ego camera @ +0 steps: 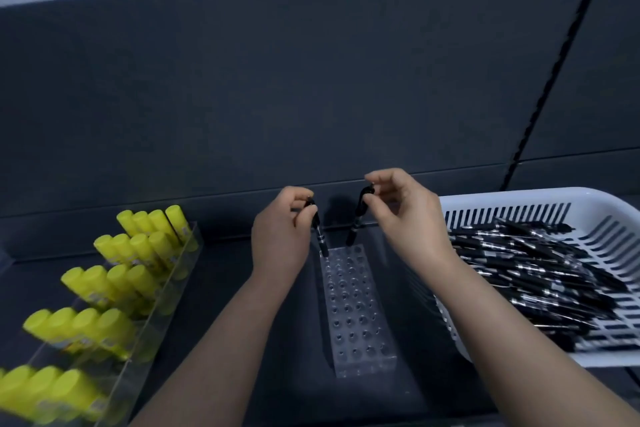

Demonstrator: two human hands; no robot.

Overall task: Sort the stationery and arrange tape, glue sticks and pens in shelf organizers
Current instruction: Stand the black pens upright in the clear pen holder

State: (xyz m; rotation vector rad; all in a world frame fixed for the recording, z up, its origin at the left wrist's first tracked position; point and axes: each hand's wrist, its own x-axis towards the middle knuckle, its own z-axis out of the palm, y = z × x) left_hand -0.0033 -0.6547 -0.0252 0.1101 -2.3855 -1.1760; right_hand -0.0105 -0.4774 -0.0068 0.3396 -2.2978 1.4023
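A clear acrylic pen holder with rows of round holes lies on the dark shelf in the middle. My left hand pinches the top of a black pen whose tip meets the holder's far left corner. My right hand pinches the top of a second black pen, its tip at the holder's far edge, a little right of the first. Both pens stand nearly upright. Many more black pens lie heaped in a white basket on the right.
A clear tiered organizer at the left holds rows of yellow glue sticks. The dark back panel of the shelf rises just behind the pen holder. The white basket touches or nearly touches the holder's right side.
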